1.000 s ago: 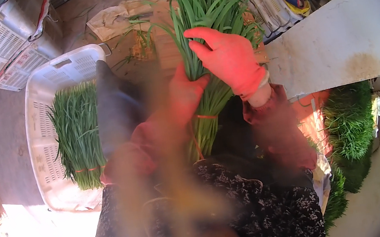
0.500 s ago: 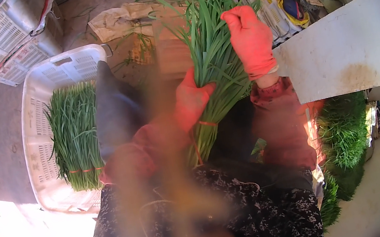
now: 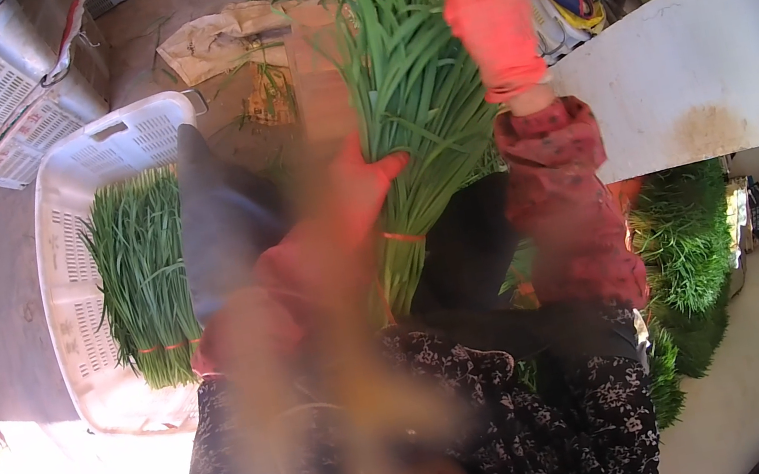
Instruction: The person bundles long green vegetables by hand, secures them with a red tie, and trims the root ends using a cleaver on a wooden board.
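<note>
A bunch of long flat green leaves, which look like Chinese chives, stands upright before me, its tips fanned out at the top. A thin orange band ties it near the lower end. My left hand, in an orange-red glove, is closed round the bunch above the band, its thumb across the front. A brown blur in the foreground partly veils this hand and its forearm. My right hand, gloved alike, is raised beside the leaf tips. Its fingers are bent and drawn together; whatever they may pinch is too small to make out.
At my left, a white plastic crate holds several banded green bunches. More crates are stacked behind it. A white board juts in on my right, with loose greens below it. Brown sacking lies on the floor ahead.
My right hand has risen toward the top of the leaves. The bunch and my left hand have shifted slightly up and left in the view; the left hand keeps its hold.
</note>
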